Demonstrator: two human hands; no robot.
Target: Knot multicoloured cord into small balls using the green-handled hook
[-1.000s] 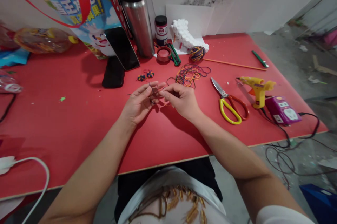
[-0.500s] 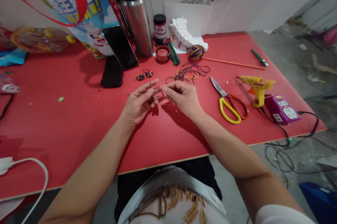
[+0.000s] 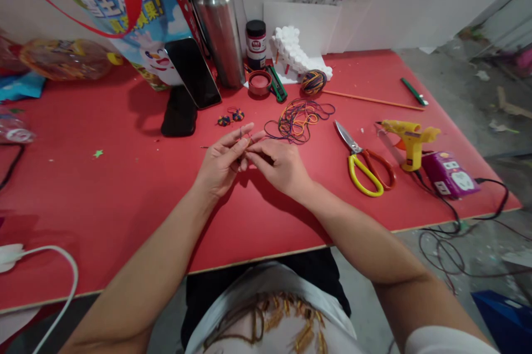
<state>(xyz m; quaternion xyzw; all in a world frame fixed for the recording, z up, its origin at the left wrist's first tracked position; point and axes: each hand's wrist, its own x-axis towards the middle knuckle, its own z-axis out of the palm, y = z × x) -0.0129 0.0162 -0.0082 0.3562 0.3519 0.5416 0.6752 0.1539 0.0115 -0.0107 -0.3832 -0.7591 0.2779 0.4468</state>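
My left hand [image 3: 222,161] is closed in a pinch on thin multicoloured yarn [image 3: 250,140], a strand of which loops around a raised finger. Against its fingertips, my right hand [image 3: 281,164] pinches too, most likely the same yarn, though the fingers cover much of it. Loose yarn [image 3: 298,121] in purple, orange and yellow lies tangled just beyond the right hand. It seems to lead toward a wound ball of yarn [image 3: 313,82]. Two small knotted yarn pieces [image 3: 231,116] rest on the red table beyond the left hand.
Scissors [image 3: 361,163], a yellow glue gun [image 3: 409,140] and a purple power socket box [image 3: 449,174] lie to the right. A steel flask [image 3: 220,32], a phone [image 3: 193,72], a jar [image 3: 256,45] and a white beaded model [image 3: 293,52] stand at the back. A green cutter [image 3: 276,83] lies nearby.
My right hand has turned and drawn in against the left fingertips, and the orange loop under the fingers no longer shows. The whole view has shifted slightly.
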